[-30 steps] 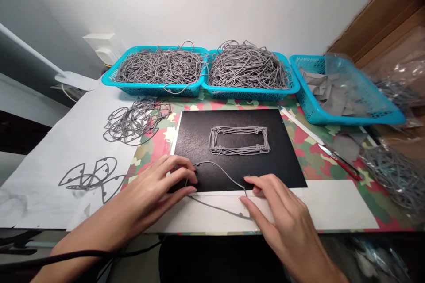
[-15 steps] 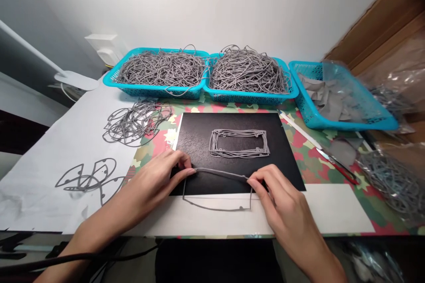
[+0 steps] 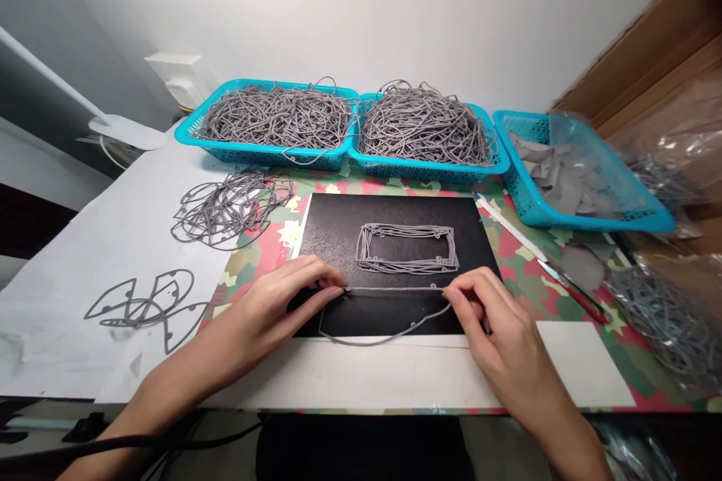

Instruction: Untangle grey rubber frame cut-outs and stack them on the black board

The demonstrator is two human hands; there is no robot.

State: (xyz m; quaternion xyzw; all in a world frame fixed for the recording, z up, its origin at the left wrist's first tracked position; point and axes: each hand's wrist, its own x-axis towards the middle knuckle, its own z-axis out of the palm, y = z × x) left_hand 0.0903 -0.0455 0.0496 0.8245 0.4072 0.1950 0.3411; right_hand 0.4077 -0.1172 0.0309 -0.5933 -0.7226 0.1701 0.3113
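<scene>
Pinching with left hand (image 3: 293,291) and right hand (image 3: 499,312) a thin grey loop (image 3: 395,288) near its far corners, mostly over a black board (image 3: 324,229). Probably light, limp, springy — best taken by corners, without tugging. Cannot read any brand, label or writing on stacked loops (image 3: 406,267) or blue baskets (image 3: 423,166) beyond.

Head-worn view, forward and down

The gripped loop (image 3: 395,288) is grey, the board (image 3: 332,233) beneath the grip black, the mat (image 3: 520,282) around it camouflage-patterned in green, red and yellow, and the baskets (image 3: 429,168) beyond bright blue.
</scene>
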